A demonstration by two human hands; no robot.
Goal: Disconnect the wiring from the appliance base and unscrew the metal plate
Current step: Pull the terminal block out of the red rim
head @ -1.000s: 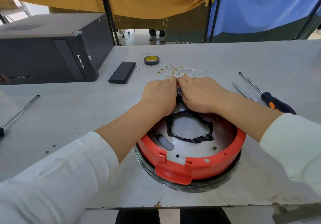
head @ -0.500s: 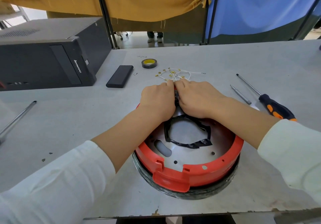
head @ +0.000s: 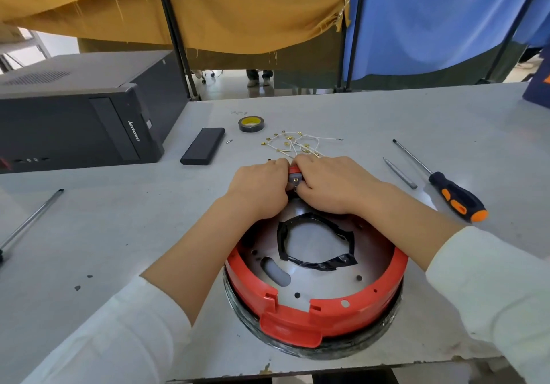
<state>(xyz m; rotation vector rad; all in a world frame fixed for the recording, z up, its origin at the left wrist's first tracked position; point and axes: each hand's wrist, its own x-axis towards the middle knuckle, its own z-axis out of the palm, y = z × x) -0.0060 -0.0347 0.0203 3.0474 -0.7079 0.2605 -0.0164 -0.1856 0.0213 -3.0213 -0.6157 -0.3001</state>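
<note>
At the far rim of a round red appliance base (head: 315, 318), which is sitting on a grey worktop (head: 148, 234), a person in white sleeves is bending both hands together over one small part. The left hand (head: 259, 188) and the right hand (head: 333, 184) are curling in from either side, and their shared grip is closing tightly around a small red and grey connector block (head: 295, 175) that is showing between the knuckles. The fingertips are hidden, so exactly how they are pinching it cannot be told.

Just nearer than the grip, inside the red ring, the metal plate (head: 324, 285) is lying flat, with a ragged loop of black tape (head: 315, 261) on it. Just beyond the grip, a tangle of white wires (head: 294, 142) with brass ends is lying loose, and a roll of tape (head: 251, 124) is sitting farther off. To the right of the grip, a black and orange screwdriver (head: 455, 199) is waiting, untouched.

The risk, as it looks from here: if the block is yanked rather than worked loose, a terminal could snap or the hands could slip off. The base is not being steadied apart from the forearms crossing over it, so a hard tug could drag it towards the wires.
</note>
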